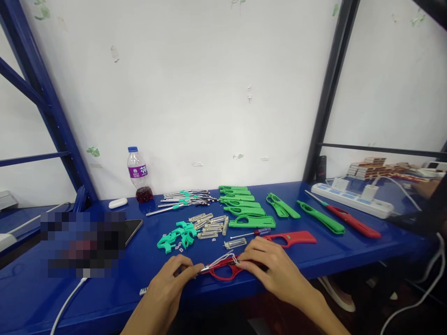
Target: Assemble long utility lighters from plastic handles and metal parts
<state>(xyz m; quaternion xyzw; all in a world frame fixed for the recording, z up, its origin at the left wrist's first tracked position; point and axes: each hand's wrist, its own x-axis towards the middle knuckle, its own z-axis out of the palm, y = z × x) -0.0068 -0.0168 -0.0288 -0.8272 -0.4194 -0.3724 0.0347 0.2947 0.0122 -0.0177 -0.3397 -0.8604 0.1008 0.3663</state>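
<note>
A red lighter shell half (pixel 223 278) with a finger-ring opening lies at the table's front edge. My left hand (pixel 172 279) pinches the metal tube (pixel 206 268) at the shell's left end. With the fingertips of my right hand (pixel 270 263), I grip the shell's right part beside a small dark piece. White wires (pixel 223 257) loop up between my hands. Just beyond lie a clear fuel tank (pixel 235 243), a screwdriver (pixel 260 232) and a second red shell half (pixel 302 237), partly behind my right hand.
Teal triggers (pixel 167 240), clear tanks (pixel 211 228), metal lighter tubes (pixel 181 201) and green shells (pixel 253 222) lie in groups behind. A red long-tube lighter (pixel 352 221) and a power strip (pixel 349 199) are right; a bottle (pixel 138 172) and phone (pixel 134 229) left.
</note>
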